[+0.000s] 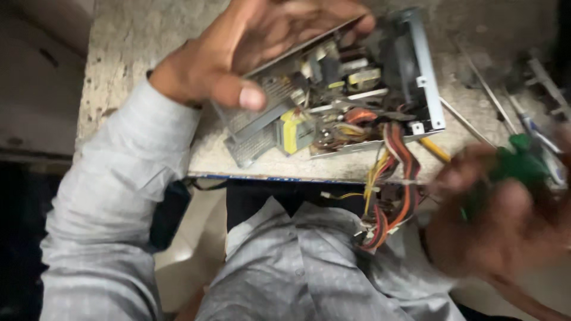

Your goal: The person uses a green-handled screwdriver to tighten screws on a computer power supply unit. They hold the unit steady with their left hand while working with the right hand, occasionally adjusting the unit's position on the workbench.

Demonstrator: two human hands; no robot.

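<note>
Gripping the open metal power supply case [333, 89] on the counter [137, 41], left hand [250, 47] tilts it w/ circuit board, yellow transformer [292, 132] & wire bundle [392, 178] inside; blurred right hand [505, 220] holds green-handled tool [516, 165].

Opened power supply unit [333, 89]: grey metal case, tilted up on the speckled table's near edge, internals exposed, with yellow transformer, coils, black fan. Red, yellow, orange wire bundle [389, 178] hangs off edge. Green-handled tool [511, 169], probably a screwdriver; blurred.
</note>
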